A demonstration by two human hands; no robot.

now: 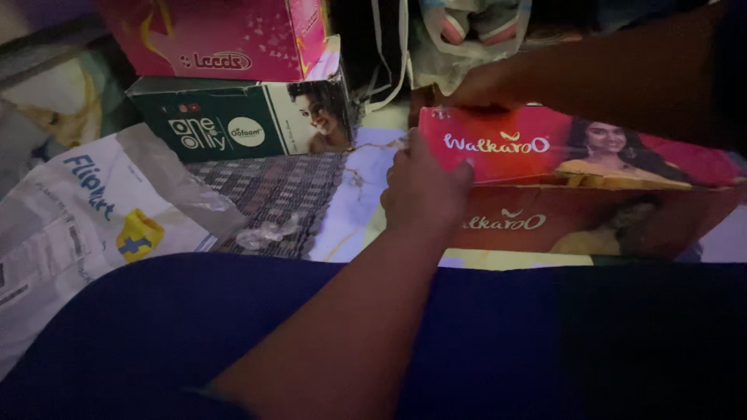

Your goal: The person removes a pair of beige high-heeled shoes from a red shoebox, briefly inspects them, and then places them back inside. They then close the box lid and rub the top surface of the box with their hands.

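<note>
- Dim view from a head camera looking down at a person's two hands on a red shoe box [560, 179], which sits at about three o'clock in the picture.
- The left hand [424, 190], near the centre, is curled around the box's near left corner, thumb pressed on the lid edge.
- The right hand [482, 87], at about one o'clock, rests fingers-down on the far left corner of the lid; whether it pinches the lid cannot be told.
- The lid appears seated but slightly skewed over the base; the box looks not yet opened.
- At eleven o'clock a pink box [226, 35] is stacked on a dark green box [233, 120].
- At nine o'clock lies a crumpled white plastic mailing bag [93, 210], beside a woven grey mat [272, 194].
- Dark blue cloth [545, 342] fills the six o'clock foreground.
</note>
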